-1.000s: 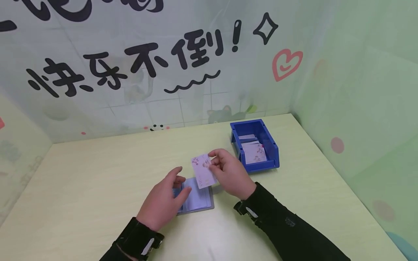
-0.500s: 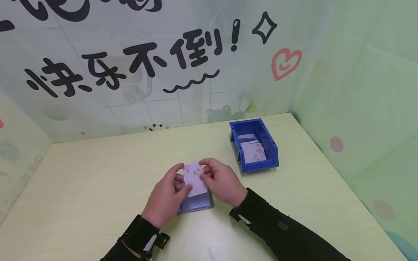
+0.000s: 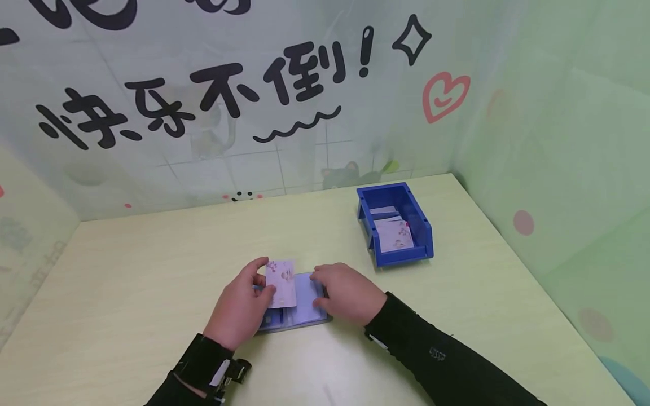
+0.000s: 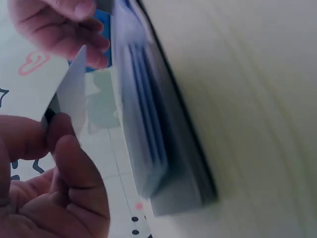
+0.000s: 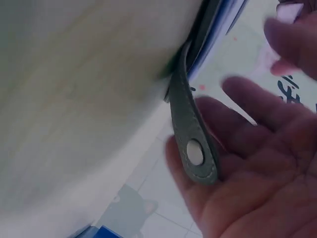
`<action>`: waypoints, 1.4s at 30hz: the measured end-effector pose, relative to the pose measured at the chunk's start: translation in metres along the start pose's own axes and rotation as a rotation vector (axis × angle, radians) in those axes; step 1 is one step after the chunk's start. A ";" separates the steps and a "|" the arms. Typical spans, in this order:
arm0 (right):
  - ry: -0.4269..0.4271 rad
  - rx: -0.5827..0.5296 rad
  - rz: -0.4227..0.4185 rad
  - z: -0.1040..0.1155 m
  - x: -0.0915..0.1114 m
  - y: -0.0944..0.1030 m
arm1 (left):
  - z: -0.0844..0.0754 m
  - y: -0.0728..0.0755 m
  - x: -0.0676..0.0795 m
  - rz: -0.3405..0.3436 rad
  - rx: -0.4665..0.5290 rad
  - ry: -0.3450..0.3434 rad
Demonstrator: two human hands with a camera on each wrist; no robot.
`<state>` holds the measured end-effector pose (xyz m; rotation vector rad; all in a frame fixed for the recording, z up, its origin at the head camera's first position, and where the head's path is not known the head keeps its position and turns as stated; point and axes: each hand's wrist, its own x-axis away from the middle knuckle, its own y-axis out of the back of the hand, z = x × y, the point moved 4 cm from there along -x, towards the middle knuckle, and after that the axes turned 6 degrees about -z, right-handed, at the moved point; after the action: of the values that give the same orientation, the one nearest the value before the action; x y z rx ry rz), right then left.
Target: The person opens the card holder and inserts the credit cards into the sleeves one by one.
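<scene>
A pale pink card with a floral print point(image 3: 281, 283) is pinched between the thumb and fingers of my left hand point(image 3: 237, 307). It is held over the left part of an open card holder point(image 3: 307, 301) with clear plastic sleeves. In the left wrist view the holder's stacked sleeves point(image 4: 143, 114) fan up beside the card, which shows nearly edge-on. My right hand point(image 3: 351, 296) is at the holder's right edge, fingers loosely extended. A grey strap with a metal snap point(image 5: 190, 124) sticks out from the holder against that hand's fingers in the right wrist view.
A blue bin point(image 3: 405, 259) stands at the back right of the pale wooden table point(image 3: 152, 270). Several similar cards point(image 3: 394, 235) lie in it. Printed cloth walls point(image 3: 213, 163) close off the back and both sides.
The card has passed from my right hand to my left, moving left and down over the holder. My right hand has let go of it and dropped to the holder's right edge.
</scene>
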<state>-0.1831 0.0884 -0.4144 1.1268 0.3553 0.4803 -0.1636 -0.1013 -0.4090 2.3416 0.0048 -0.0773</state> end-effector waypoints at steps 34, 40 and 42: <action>0.056 0.186 0.094 0.003 0.004 -0.006 | 0.001 -0.007 0.002 0.114 -0.252 0.052; 0.055 0.200 0.103 0.003 0.004 -0.007 | -0.003 -0.011 0.001 0.104 -0.247 0.052; 0.056 0.207 0.108 0.003 0.003 -0.007 | -0.004 -0.013 0.001 0.099 -0.243 0.049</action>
<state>-0.1776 0.0855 -0.4202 1.3398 0.4008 0.5813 -0.1626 -0.0899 -0.4157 2.0963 -0.0734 0.0279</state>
